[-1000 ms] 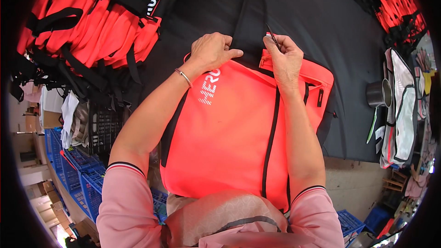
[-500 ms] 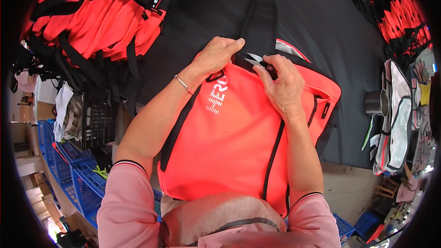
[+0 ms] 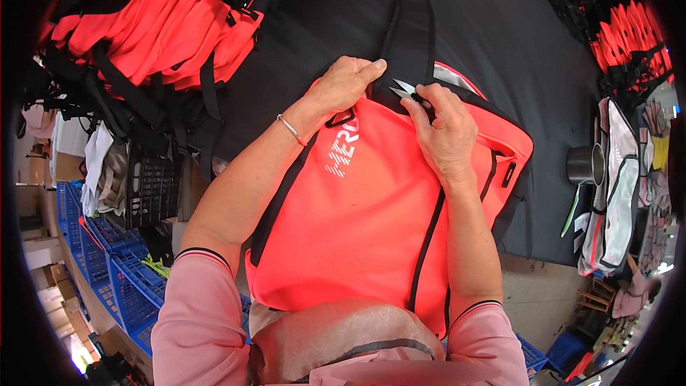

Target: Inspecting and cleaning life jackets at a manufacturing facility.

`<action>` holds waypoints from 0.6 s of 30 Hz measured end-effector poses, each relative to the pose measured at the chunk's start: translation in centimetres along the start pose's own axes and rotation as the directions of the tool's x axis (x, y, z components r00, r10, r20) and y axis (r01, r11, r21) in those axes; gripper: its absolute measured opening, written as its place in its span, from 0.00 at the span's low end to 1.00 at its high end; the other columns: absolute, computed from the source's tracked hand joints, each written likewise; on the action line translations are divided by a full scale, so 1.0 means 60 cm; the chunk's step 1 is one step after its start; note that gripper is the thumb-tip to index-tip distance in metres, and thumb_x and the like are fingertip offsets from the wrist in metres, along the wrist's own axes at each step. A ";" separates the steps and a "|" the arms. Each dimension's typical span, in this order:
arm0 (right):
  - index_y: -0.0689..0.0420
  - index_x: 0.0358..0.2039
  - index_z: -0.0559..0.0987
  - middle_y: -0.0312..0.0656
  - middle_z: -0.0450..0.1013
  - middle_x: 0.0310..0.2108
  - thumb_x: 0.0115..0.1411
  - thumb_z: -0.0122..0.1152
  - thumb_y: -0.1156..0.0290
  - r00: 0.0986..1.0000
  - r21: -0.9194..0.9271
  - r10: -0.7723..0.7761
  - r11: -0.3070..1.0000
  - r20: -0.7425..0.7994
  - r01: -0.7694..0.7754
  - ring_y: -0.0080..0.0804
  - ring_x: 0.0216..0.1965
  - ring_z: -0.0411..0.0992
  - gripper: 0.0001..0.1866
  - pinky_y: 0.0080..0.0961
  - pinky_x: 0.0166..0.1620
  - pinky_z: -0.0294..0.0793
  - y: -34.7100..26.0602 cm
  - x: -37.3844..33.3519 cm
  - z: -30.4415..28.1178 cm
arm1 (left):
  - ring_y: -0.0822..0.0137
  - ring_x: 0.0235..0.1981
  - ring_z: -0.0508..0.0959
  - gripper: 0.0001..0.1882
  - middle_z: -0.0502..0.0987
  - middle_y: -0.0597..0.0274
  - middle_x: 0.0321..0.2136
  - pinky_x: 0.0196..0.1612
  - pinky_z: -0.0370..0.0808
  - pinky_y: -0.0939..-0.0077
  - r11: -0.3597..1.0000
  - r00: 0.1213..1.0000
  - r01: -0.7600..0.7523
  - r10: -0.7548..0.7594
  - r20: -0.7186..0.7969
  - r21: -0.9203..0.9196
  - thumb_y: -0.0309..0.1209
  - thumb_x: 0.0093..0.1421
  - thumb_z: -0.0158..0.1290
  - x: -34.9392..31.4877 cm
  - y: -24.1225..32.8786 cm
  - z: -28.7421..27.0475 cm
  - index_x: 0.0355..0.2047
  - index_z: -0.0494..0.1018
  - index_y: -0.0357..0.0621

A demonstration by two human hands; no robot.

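Observation:
A bright coral-red backpack [image 3: 357, 229] with black trim and a white print lies in front of me, its top edge facing away. My left hand [image 3: 348, 86] grips that top edge, thumb pressed on the black fabric beside the wide black shoulder strap [image 3: 409, 36]. Wrapped in my right hand [image 3: 449, 129] is a small pair of thread snips [image 3: 404, 89]. Their pointed silver blades are parted and aim left, over the black fabric at the strap's base. Fingers hide most of the snips' handle.
A pile of red bags [image 3: 157, 28] with black straps fills the far left of the black-covered table [image 3: 500, 50]. On the right stand a metal cup [image 3: 584, 164] and a white-grey bag piece [image 3: 620, 193]. Blue crates [image 3: 128, 271] and a black basket [image 3: 153, 186] are at left.
The snips' tips have shifted slightly right and tilted a little upward with my right hand. My left hand keeps its grip on the backpack's top edge.

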State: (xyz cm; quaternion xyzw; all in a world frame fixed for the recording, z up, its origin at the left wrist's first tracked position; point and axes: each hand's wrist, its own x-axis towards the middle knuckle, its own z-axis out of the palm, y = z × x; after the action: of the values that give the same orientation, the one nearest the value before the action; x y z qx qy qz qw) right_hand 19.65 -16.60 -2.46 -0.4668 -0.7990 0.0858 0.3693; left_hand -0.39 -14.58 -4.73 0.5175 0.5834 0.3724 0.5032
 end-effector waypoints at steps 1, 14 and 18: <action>0.56 0.33 0.76 0.36 0.74 0.26 0.52 0.71 0.67 1.000 -0.031 -0.004 0.999 -0.010 0.004 0.33 0.28 0.73 0.12 0.30 0.29 0.73 -0.001 0.000 0.000 | 0.79 0.19 0.65 0.25 0.69 0.70 0.17 0.27 0.67 0.79 1.000 1.000 0.005 -0.004 0.012 -0.012 0.47 0.67 0.46 0.000 0.004 0.001 0.20 0.70 0.41; 0.55 0.42 0.77 0.39 0.77 0.29 0.47 0.75 0.68 0.959 0.163 0.256 0.948 0.122 -0.274 0.31 0.29 0.76 0.22 0.28 0.33 0.75 -0.019 0.028 -0.029 | 0.78 0.20 0.67 0.24 0.71 0.66 0.20 0.27 0.68 0.79 0.973 0.992 0.063 -0.037 0.121 -0.221 0.46 0.67 0.48 -0.002 0.010 -0.006 0.21 0.72 0.40; 0.55 0.39 0.81 0.38 0.76 0.29 0.46 0.73 0.75 0.959 0.193 0.230 0.946 0.168 -0.260 0.32 0.30 0.76 0.17 0.27 0.33 0.75 -0.024 0.046 -0.032 | 0.78 0.20 0.66 0.24 0.71 0.67 0.20 0.27 0.67 0.80 0.962 0.990 0.063 -0.026 0.141 -0.267 0.46 0.67 0.48 -0.005 0.013 -0.006 0.20 0.71 0.42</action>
State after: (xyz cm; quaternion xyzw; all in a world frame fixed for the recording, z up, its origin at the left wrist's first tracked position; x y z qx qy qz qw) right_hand 19.17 -15.54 1.03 -0.5130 -0.7451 0.2495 0.3455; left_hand -0.61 -14.71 -3.83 0.4548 0.5029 0.4009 0.6161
